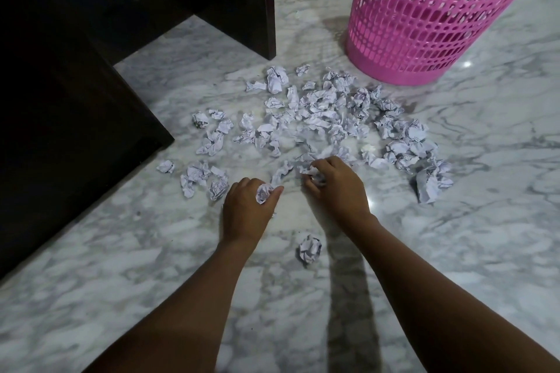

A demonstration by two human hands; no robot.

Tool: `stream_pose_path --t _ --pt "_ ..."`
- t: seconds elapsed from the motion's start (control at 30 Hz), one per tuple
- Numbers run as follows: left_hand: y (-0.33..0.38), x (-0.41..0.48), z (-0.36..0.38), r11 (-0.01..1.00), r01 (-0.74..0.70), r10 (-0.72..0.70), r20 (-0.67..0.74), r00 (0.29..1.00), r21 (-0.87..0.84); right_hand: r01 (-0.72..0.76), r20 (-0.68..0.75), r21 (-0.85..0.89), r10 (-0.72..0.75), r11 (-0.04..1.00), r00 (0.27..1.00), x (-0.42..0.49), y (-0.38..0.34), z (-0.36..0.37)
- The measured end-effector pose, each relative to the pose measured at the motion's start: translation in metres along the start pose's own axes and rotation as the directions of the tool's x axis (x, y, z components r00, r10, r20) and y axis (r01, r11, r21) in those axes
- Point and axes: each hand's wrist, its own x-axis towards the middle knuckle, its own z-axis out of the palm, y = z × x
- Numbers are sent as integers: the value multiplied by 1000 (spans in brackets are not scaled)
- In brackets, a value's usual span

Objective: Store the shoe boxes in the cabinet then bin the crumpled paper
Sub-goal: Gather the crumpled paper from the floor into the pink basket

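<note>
Several crumpled white paper balls (321, 112) lie scattered over the marble floor (454, 251). My left hand (247, 212) holds one crumpled ball (263, 192) between thumb and fingers at the near edge of the pile. My right hand (336, 188) grips another crumpled paper (313, 175) just to its right. One loose ball (309, 249) sits alone between my forearms. A pink perforated plastic bin (424, 24) stands upright at the far right, beyond the pile. No shoe boxes are in view.
Dark wooden furniture (75, 100) fills the left side, with a dark panel (257, 3) reaching down to the floor behind the pile. Bare marble floor lies at the right and in the foreground.
</note>
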Motion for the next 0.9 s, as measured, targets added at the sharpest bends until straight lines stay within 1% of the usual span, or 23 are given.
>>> stream_pose_path --t 0.1,0.17,0.27,0.4,0.5,0.6,0.67,0.77,0.83,0.9 --pt "4 -5 -4 997 28 -26 31 999 -65 -7 16 20 7 1000 1000 -7 -1 -2" --pt "10 -12 -8 995 25 -21 37 999 -94 -13 59 40 10 999 998 -10 -2 -6" --pt "20 -24 -13 990 -69 75 45 996 -126 -2 122 119 -12 993 992 -13 -3 -19" --pt "37 -37 -20 964 -179 205 122 971 -195 -95 95 265 72 960 993 -17 -7 -40" --pt "42 -48 -21 958 -257 281 221 934 -130 -147 46 380 140 913 989 -22 -11 -48" --pt "40 -60 -16 945 -325 318 330 889 -37 -159 52 439 152 884 987 -25 -14 -55" --pt "39 -68 -12 948 -318 302 334 893 -7 -148 51 418 139 896 989 -28 -14 -58" --pt "39 -73 -8 953 -302 298 259 919 -24 -125 30 334 122 934 992 -34 -9 -59" --pt "38 -73 -8 965 -262 258 245 935 -18 -100 46 240 92 966 995 -41 -2 -53" --pt "37 -72 -9 982 -189 189 235 953 -22 -25 82 120 16 992 997 -52 5 -43"
